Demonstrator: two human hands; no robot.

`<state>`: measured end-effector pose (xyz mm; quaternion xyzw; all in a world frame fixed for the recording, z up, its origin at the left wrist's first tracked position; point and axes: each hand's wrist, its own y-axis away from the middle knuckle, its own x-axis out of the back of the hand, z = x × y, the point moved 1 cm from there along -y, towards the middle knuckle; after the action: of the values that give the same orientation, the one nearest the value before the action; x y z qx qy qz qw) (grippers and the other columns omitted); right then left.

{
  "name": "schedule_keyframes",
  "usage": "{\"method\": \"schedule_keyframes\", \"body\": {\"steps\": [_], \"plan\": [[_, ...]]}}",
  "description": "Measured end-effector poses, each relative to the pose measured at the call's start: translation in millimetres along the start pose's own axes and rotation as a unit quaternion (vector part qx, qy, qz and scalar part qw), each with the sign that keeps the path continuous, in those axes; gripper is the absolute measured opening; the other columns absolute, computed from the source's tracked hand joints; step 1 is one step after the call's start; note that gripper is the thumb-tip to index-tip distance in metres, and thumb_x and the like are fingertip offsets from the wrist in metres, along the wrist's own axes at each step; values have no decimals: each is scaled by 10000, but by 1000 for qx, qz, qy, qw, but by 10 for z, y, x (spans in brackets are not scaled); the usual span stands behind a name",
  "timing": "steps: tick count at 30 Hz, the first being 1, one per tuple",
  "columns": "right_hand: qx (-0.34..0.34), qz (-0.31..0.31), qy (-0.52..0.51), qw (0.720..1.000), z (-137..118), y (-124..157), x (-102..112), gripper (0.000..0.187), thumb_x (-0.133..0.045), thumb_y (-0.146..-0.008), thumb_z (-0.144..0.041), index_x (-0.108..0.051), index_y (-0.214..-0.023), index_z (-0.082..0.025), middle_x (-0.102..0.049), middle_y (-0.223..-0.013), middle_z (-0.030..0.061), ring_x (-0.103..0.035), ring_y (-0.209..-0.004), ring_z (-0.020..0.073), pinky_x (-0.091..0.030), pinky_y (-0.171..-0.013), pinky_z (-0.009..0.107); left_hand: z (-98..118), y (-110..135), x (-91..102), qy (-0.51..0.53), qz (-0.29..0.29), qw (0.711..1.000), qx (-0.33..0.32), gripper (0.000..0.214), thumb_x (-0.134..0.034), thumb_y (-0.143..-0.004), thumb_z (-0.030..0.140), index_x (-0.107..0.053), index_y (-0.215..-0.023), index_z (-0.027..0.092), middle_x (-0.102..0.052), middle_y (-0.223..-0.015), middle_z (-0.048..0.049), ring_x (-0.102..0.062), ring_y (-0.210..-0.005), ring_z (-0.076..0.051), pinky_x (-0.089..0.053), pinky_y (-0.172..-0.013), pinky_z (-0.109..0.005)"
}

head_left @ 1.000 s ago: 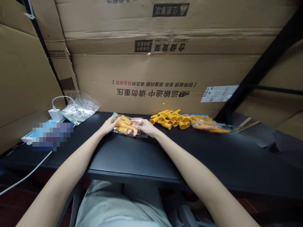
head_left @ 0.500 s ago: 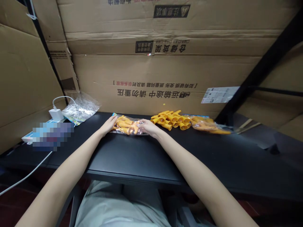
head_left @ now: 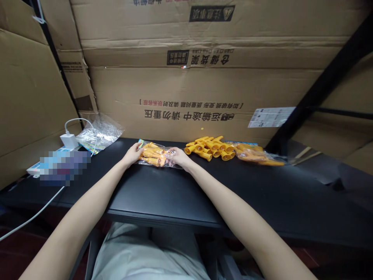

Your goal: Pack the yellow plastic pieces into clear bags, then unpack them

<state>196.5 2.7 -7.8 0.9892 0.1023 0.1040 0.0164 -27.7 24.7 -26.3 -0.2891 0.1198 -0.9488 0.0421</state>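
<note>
A clear plastic bag of yellow toy pieces point(head_left: 154, 155) lies on the black table point(head_left: 163, 194) near its far edge. My left hand point(head_left: 132, 153) grips the bag's left end, fingers curled on it. My right hand point(head_left: 176, 155) pinches the bag's right end. Both hands hold the bag low on the table top. A loose pile of yellow toy pieces point(head_left: 208, 147) lies just right of my right hand, apart from it.
Another filled bag of yellow pieces point(head_left: 256, 154) lies further right. A stack of empty clear bags point(head_left: 97, 134) sits at the back left beside a white charger point(head_left: 68, 140) and cable. Cardboard boxes point(head_left: 192, 77) wall the back; a black frame bar point(head_left: 320, 81) slants at right.
Both hands stayed on the bag. The bag's pieces have been pressed flatter and more bunched between the hands, and my right hand has closed in a little on the bag's end.
</note>
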Motion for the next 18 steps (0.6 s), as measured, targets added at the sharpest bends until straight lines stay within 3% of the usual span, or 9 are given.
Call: {"method": "schedule_keyframes", "body": {"steps": [4, 8, 10, 13, 16, 18], "plan": [[-3, 43, -28, 999, -17, -65, 52, 124, -485, -838, -137, -466, -727, -190, -631, -536, 7, -520, -416, 92, -387, -433, 197, 111, 50, 15, -83, -1, 996, -8, 460, -436, -834, 223, -536, -1275, 138, -557, -1325, -92, -513, -1218, -241, -362, -1064, -354], [51, 64, -30, 996, -59, -68, 120, 287, -422, -873, -315, -542, -654, -173, -674, -635, 51, -594, -564, 123, -424, -548, 225, 183, 65, -3, -138, 0, 990, -34, 496, -369, -806, 132, -554, -1266, 140, -552, -1327, -82, -478, -1255, -224, -337, -1092, -341], [112, 48, 30, 992, -60, -59, 129, 285, -523, -801, -392, -586, -633, -171, -689, -703, 48, -623, -695, 158, -446, -654, 257, 180, 66, -10, -174, 9, 984, -24, 497, -353, -800, 108, -569, -1247, 132, -530, -1345, -101, -438, -1294, -221, -313, -1107, -343], [167, 37, 167, 971, -22, -59, 125, 168, -641, -681, -333, -619, -616, -180, -694, -774, 28, -616, -830, 202, -430, -777, 309, 174, 82, 3, -220, 30, 975, -2, 419, -372, -818, 131, -612, -1161, 134, -476, -1390, -137, -362, -1350, -246, -291, -1114, -391], [156, 117, 305, 932, 17, -58, 156, 120, -601, -721, -278, -614, -642, -188, -690, -893, 40, -584, -939, 240, -380, -862, 393, 208, 113, 47, -240, 50, 969, -22, 273, -394, -840, 176, -643, -952, 167, -455, -1409, -134, -304, -1378, -276, -225, -1113, -526], [156, 187, 387, 889, 14, -35, 189, 111, -561, -767, -257, -605, -697, -184, -668, -985, 72, -551, -1003, 267, -336, -896, 446, 238, 129, 81, -237, 59, 969, -36, 242, -381, -863, 204, -619, -828, 176, -477, -1391, -122, -291, -1381, -285, -161, -1098, -601]]}}
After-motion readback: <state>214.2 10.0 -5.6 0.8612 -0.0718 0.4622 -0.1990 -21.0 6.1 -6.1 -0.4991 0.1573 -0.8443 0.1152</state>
